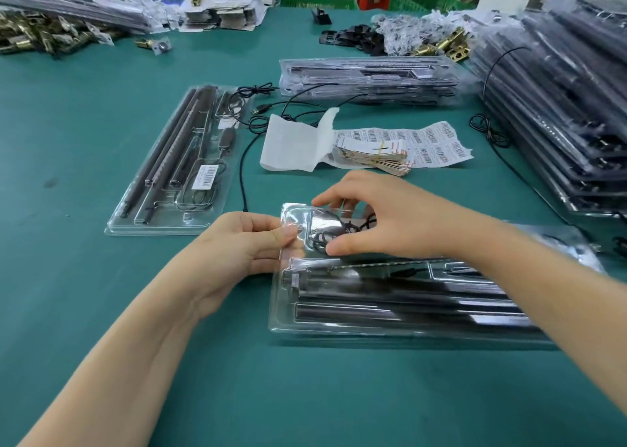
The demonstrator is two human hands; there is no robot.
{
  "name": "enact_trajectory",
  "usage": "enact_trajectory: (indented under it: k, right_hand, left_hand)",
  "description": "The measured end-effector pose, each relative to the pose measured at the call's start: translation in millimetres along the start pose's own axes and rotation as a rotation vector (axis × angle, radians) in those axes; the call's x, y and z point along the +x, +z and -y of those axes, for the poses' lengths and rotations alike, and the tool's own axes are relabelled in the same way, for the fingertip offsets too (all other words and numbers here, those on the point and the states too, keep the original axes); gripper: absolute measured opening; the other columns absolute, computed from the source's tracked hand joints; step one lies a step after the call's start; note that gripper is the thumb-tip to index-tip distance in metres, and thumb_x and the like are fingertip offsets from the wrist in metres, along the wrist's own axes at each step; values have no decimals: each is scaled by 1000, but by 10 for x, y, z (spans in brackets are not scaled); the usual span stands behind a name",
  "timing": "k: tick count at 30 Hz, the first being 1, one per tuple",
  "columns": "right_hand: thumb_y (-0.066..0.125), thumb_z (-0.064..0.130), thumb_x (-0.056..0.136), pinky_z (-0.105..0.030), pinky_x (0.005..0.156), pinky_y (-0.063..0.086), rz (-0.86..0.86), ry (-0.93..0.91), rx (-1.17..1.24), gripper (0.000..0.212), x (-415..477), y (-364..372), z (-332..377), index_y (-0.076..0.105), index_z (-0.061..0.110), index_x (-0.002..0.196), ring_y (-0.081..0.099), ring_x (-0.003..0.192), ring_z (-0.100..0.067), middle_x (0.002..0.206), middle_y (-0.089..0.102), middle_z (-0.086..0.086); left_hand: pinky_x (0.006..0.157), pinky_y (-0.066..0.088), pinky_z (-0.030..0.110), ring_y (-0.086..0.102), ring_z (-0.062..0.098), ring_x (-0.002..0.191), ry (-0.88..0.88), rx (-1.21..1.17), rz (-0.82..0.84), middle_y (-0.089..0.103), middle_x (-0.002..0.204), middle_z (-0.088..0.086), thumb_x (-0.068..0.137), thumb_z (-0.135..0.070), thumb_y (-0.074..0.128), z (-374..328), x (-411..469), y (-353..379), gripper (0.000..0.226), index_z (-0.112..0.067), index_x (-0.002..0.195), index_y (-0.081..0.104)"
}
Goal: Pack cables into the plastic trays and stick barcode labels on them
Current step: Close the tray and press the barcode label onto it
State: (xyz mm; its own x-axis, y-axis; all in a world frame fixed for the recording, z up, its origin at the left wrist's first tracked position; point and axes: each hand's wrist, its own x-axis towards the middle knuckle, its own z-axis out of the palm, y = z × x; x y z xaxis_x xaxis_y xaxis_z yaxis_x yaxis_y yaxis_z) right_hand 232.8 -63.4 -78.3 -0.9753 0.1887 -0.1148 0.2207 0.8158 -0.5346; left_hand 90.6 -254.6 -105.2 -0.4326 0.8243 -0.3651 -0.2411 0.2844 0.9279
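Observation:
A clear plastic tray with dark rods lies in front of me on the green table. My left hand pinches the tray's left end near its top corner. My right hand is curled over a coiled black cable in the tray's upper left pocket, fingertips on the coil. A second tray to the left holds rods and a coiled cable, with a barcode label stuck on it. Barcode label sheets and a bundle of tags lie beyond my hands.
A stack of packed trays stands at mid back, a taller stack along the right edge. Loose black cables trail between the trays. White backing paper lies by the labels. Brass hardware and black parts lie at the back.

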Motion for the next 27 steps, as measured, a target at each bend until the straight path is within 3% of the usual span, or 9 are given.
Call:
enact_trajectory:
  k: [4, 9, 12, 15, 19, 22, 25, 27]
  right_hand:
    - [76, 51, 85, -2, 86, 33, -68, -28, 31, 59, -45, 120, 3, 58, 36, 139, 47, 104, 11, 114, 51, 16]
    - [81, 51, 80, -16, 94, 42, -195, -57, 83, 55, -154, 244, -9, 64, 32, 129, 54, 108, 5, 112, 57, 22]
    - [72, 61, 80, -28, 100, 45, -284, -67, -4, 58, -246, 294, 10, 66, 28, 127, 54, 114, -1, 118, 60, 18]
    - [62, 67, 82, -30, 101, 43, -335, -79, -124, 63, -340, 298, 10, 66, 27, 130, 52, 114, -3, 121, 60, 15]
    - [64, 64, 85, -29, 103, 43, -305, -16, -69, 58, -383, 291, -56, 65, 29, 131, 50, 117, 0, 122, 59, 18]
    - [65, 64, 85, -29, 104, 42, -270, 5, -30, 57, -347, 347, -81, 66, 29, 130, 48, 116, 0, 121, 56, 18]
    - [65, 65, 85, -28, 105, 41, -275, 15, -22, 56, -328, 383, -106, 66, 32, 130, 46, 117, 1, 120, 53, 19]
    - [66, 64, 86, -26, 106, 39, -277, 23, -20, 54, -325, 394, -119, 66, 33, 130, 44, 119, 1, 120, 51, 20]
  left_hand:
    - [70, 59, 24, 73, 20, 80, -10, 23, 0, 77, 90, 11, 80, -36, 77, -18, -21, 0, 26, -11, 85, 81]
    - [66, 57, 21, 71, 18, 74, 10, 143, -12, 75, 83, 11, 83, -42, 75, -20, -26, 31, 31, -12, 74, 77]
    - [62, 56, 21, 69, 15, 69, 0, 195, -18, 73, 77, 7, 81, -43, 73, -29, -30, 22, 31, -14, 69, 73]
    - [59, 55, 22, 70, 14, 71, 2, 237, -32, 73, 79, 6, 78, -46, 74, -39, -47, -13, 34, -13, 72, 71]
    - [49, 47, 22, 65, 9, 63, -20, 313, -96, 74, 76, 4, 76, -51, 74, -58, -48, -64, 39, -12, 71, 71]
    - [52, 39, 26, 58, 7, 52, -24, 558, -187, 70, 63, -4, 84, -56, 72, -21, -34, -73, 46, -13, 68, 71]
    - [64, 48, 29, 65, 5, 60, 37, 959, -343, 70, 60, -14, 85, -72, 60, 18, -49, -71, 50, -26, 69, 71]
    - [62, 50, 29, 62, 3, 66, 81, 1153, -458, 66, 63, -19, 79, -82, 51, 1, -81, -55, 52, -34, 71, 69]
